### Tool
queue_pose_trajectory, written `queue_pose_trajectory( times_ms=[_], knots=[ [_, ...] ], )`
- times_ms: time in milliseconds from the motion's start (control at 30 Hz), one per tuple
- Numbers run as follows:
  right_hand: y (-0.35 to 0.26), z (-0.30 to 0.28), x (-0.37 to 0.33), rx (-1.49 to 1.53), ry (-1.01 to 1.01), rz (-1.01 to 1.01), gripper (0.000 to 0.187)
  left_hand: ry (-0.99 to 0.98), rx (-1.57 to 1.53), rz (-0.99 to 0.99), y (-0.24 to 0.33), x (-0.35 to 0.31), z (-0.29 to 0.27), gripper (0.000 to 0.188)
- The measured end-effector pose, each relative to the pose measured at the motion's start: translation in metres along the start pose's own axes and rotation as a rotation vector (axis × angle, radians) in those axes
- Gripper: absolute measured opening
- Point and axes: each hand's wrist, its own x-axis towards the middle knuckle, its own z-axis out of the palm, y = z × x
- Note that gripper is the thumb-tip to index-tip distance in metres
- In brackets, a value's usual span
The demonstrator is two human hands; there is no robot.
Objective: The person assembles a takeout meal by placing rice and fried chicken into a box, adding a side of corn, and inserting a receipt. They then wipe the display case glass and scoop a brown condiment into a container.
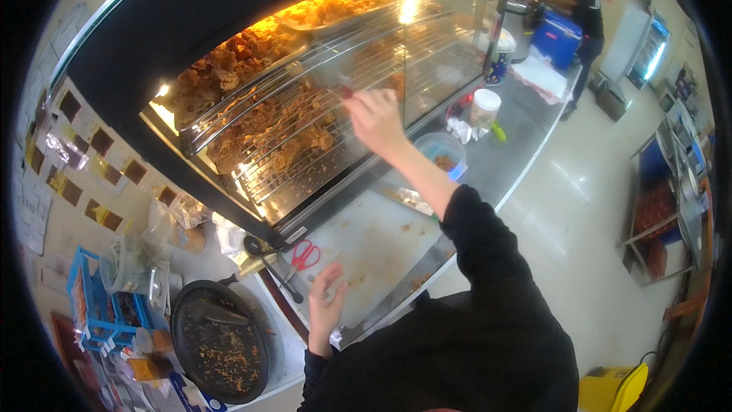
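Note:
My right hand (374, 116) is raised in front of the lit warming cabinet (282, 230), fingers pinched together at a small reddish piece (345, 92). What this piece belongs to is blurred. Behind it, pieces of fried chicken (286, 133) lie on the wire rack (328, 53), with more heaped above. My left hand (326, 301) hovers at the near left of the white cutting board (374, 240), loosely curled, fingers apart and holding nothing. Red-handled scissors (306, 254) lie just beyond it, beside a black-handled utensil (273, 268).
A clear bowl (441, 156) and a white-lidded tub (485, 109) stand on the counter at right. At lower left sits a dark round pan (221, 343) with crumbs, beside blue baskets (95, 297). Far off, a person in a green cap (587, 23) stands by a blue cooler (557, 38).

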Motion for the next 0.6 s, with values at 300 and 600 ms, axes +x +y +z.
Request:
queue_pose_trajectory(
  times_ms=[300,600],
  knots=[
    [0.123,-0.026,-0.008,-0.212,-0.128,0.102,0.015,0.075,0.203,0.072,0.008,0.035,0.056,0.038],
    [0.151,-0.025,-0.018,-0.095,-0.101,0.168,0.028,0.998,0.396,-0.098,-0.074,0.065,-0.078,0.032]
  ],
)
